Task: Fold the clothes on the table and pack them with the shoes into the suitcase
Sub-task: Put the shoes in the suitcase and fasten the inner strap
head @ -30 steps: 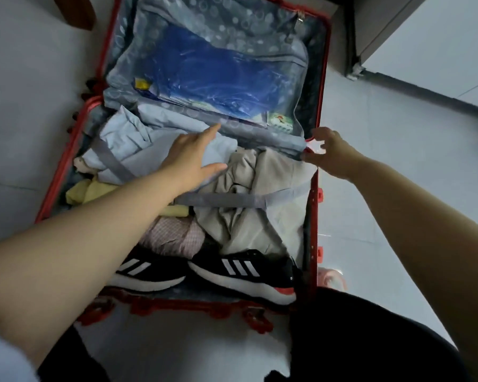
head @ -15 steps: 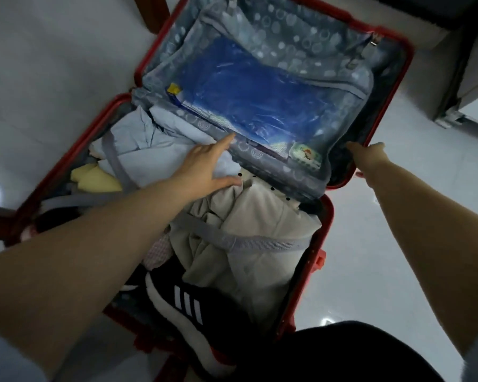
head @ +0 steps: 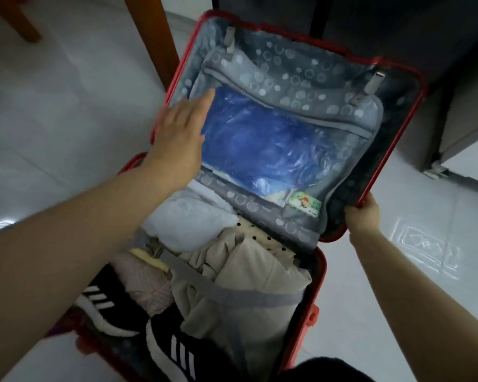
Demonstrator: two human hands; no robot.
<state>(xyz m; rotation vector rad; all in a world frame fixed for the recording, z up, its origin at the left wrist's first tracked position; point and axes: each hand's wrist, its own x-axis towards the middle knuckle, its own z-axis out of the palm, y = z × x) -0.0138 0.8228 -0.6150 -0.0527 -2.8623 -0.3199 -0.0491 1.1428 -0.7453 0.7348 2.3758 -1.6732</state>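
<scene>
Since clothes (head: 249, 274) sit strapped and shoes (head: 174, 351) lie at the near end inside the suitcase (head: 321, 271), packing looks done; only closing is left. Left hand (head: 177, 139) presses flat, fingers straight together, on the inner left of the suitcase lid (head: 301, 78); right hand (head: 362, 215) curls its fingers round the lid's right rim.

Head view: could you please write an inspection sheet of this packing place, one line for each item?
Surface: white tiled floor; an open red suitcase lies on it.
Job's things: beige and light-blue clothes, a grey strap across the beige, two black shoes, all in the base.
Clutter: blue plastic bag in the lid pocket.
Hands: left hand open, at the lid's left side; right hand grips the lid's right rim.
Cables: nothing seen.
Surroundings: wooden leg, grey cabinet.
</scene>
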